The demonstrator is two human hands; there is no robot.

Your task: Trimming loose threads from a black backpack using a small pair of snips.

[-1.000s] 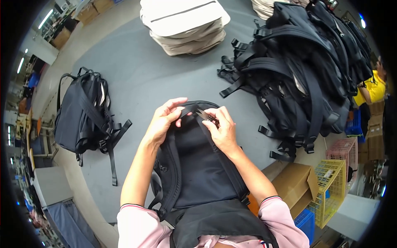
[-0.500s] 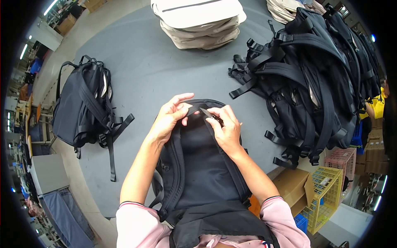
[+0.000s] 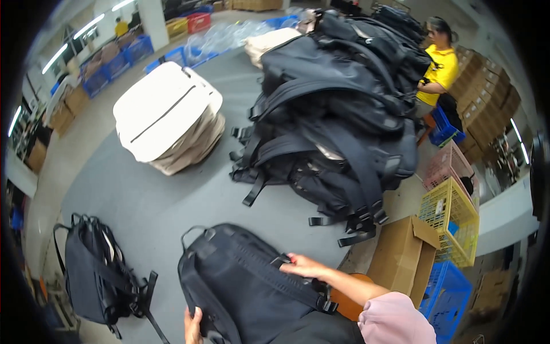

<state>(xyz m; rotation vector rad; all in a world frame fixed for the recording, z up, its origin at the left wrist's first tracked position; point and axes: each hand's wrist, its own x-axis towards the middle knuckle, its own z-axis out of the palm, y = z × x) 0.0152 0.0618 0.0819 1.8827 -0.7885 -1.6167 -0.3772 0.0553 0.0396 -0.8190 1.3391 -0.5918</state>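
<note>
A black backpack (image 3: 240,275) lies in front of me on the grey table, its shoulder straps facing up and its top loop pointing away. At its lower left edge my left hand (image 3: 193,327) grips the side, with the thumb showing and most fingers hidden. My right hand (image 3: 301,267) is closed at the right shoulder strap (image 3: 266,264), partly blurred. Something small and dark shows at its fingertips. Whether that is the pointed dark tool seen earlier, I cannot tell.
Another black backpack (image 3: 94,275) rests at the left. Beyond stand a stack of cream backpacks (image 3: 166,109) and a large heap of black backpacks (image 3: 344,109). On the right are a cardboard box (image 3: 395,258), a yellow crate (image 3: 452,221) and a blue crate (image 3: 450,304). A person in yellow (image 3: 441,69) stands behind the heap.
My view has swung up and right. Both hands have left the backpack's top: the left went to its lower left side, the right to the right strap. The dark pointed tool no longer shows plainly.
</note>
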